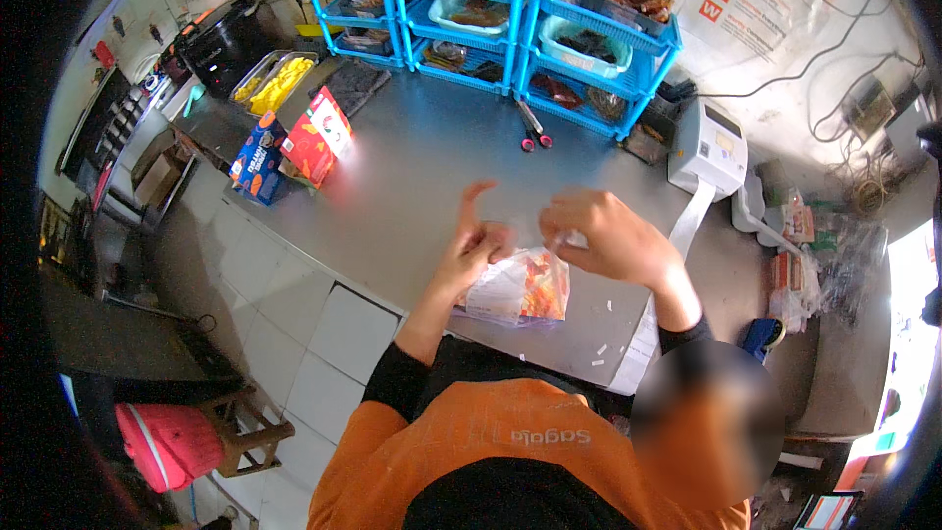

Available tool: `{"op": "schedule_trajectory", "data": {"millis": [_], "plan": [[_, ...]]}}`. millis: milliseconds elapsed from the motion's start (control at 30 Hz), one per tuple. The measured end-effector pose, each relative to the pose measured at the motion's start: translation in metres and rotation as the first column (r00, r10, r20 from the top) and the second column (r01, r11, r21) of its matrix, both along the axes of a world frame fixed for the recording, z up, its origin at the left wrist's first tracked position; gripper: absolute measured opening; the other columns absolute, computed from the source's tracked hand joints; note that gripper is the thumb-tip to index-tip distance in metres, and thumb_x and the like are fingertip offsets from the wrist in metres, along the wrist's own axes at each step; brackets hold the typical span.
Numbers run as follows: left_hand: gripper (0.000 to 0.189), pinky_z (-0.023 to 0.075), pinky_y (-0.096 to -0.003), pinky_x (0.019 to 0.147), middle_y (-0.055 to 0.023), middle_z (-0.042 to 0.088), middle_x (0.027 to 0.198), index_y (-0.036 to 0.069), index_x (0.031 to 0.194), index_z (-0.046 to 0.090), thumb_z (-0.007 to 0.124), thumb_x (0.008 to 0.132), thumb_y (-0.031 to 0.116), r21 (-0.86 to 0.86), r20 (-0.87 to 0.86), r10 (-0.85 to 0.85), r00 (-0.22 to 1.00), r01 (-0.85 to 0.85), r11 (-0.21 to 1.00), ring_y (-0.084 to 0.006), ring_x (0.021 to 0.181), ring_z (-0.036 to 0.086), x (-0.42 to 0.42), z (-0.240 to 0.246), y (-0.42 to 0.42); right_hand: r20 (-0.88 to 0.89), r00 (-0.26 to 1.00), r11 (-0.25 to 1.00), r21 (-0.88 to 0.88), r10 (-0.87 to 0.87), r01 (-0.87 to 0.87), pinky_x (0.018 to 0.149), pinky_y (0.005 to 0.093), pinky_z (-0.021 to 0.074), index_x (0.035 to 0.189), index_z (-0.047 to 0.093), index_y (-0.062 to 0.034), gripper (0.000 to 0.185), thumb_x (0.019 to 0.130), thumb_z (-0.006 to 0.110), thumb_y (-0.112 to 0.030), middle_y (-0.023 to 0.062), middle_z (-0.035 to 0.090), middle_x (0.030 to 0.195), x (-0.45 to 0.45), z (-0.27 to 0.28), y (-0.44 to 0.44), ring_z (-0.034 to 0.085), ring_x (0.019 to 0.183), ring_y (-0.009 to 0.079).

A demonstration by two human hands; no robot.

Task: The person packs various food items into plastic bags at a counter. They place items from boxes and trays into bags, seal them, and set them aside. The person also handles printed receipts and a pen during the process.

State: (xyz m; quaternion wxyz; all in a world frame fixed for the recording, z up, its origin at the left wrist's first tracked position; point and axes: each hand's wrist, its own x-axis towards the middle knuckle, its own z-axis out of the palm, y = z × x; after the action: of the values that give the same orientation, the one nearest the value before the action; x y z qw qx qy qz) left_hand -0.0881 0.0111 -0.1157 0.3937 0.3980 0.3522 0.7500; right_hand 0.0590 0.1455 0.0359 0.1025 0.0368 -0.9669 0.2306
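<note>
In front of me a clear plastic bag [519, 287] with a white printed sheet and orange-red contents rests near the table's front edge. My left hand [480, 246] is just above its upper left part, the index finger raised and the other fingers curled; blur hides whether they hold the plastic. Over the bag's upper right corner is my right hand [607, 235], its fingers bent around a small whitish piece [572, 238] that is too blurred to name. The two hands are apart.
Blue plastic racks [471, 37] with trays of packets line the back. Scissors [531, 126] lie before them. Two printed cartons [318, 136] stand left, near a tray of yellow food [283, 85]. On the right, a label printer [708, 147] trails a paper strip [634, 353].
</note>
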Motion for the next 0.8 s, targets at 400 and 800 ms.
{"op": "schedule_trajectory", "data": {"millis": [400, 800], "plan": [[0.014, 0.0421, -0.0258, 0.062, -0.0020, 0.052, 0.068, 0.004, 0.094, 0.051, 0.060, 0.091, 0.015, -0.492, -0.450, -0.351, 0.821, 0.100, 0.865, -0.0113, 0.064, 0.052, 0.012, 0.028, 0.009, 0.173, 0.899, 0.542, -0.747, -0.402, 0.386, 0.058, 0.0251, 0.0469, 0.091, 0.059, 0.0007, 0.019, 0.078, 0.071, -0.007, 0.0066, 0.061, 0.075, 0.030, -0.087, -0.003, 0.058, 0.065, 0.0129], [0.007, 0.0427, -0.0408, 0.079, -0.0068, 0.062, 0.086, 0.008, 0.086, 0.058, 0.059, 0.079, 0.007, 0.148, -0.974, 0.208, 0.090, -0.442, 0.885, -0.0256, 0.087, 0.059, -0.005, 0.024, 0.008, 0.037, 0.873, 0.416, -0.869, -0.487, 0.269, 0.070, 0.0305, 0.0501, 0.087, 0.064, 0.0015, 0.016, 0.071, 0.061, -0.002, 0.0134, 0.063, 0.100, 0.008, -0.156, -0.038, 0.062, 0.081, 0.0207]]}}
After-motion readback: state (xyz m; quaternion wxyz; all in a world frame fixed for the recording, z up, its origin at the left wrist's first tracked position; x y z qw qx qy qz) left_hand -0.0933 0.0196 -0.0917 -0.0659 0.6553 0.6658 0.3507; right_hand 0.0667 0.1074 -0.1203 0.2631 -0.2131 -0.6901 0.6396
